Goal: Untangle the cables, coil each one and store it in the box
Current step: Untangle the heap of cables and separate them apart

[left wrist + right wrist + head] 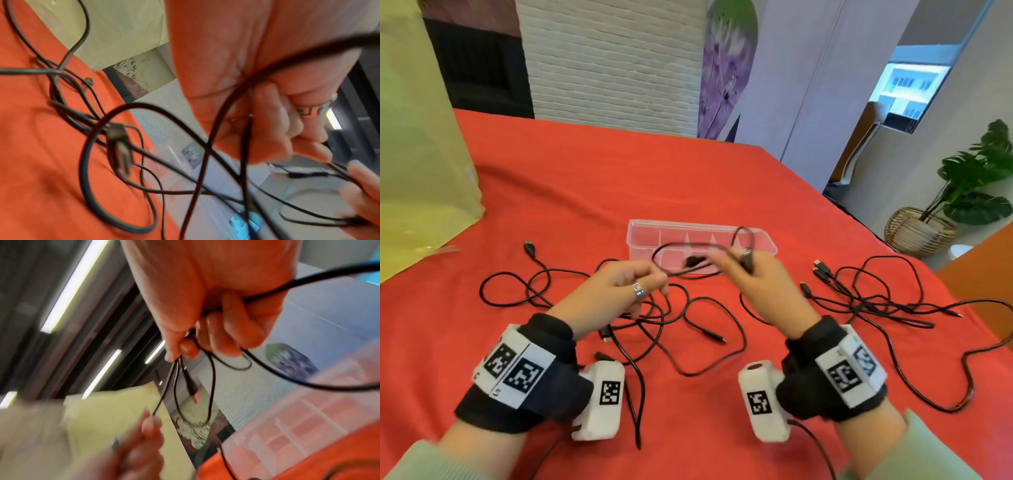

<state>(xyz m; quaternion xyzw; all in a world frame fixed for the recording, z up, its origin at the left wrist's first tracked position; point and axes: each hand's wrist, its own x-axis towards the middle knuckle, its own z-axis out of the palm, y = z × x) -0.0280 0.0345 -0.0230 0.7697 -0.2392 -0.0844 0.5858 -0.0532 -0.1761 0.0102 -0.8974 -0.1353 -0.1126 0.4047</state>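
Observation:
Both hands hover above the red cloth in front of a clear plastic box [650, 228]. A thin black cable [688, 245] runs between them in a loose loop. My left hand [655, 279] pinches one part of it, and the left wrist view shows its fingers [277, 123] curled round the cable [224, 100]. My right hand [743, 269] grips gathered loops [211, 378] with a plug [192, 387] hanging below the fist. Under the hands a tangle of black cables [678, 329] lies on the cloth. A second tangle [873, 294] lies to the right.
A large yellow-green bag [417, 164] stands at the table's left. The red table [602, 171] ends at the right, beyond which are a potted plant in a wicker basket [924, 233] and a wooden surface [993, 270]. A loose USB plug [529, 247] lies left of the box.

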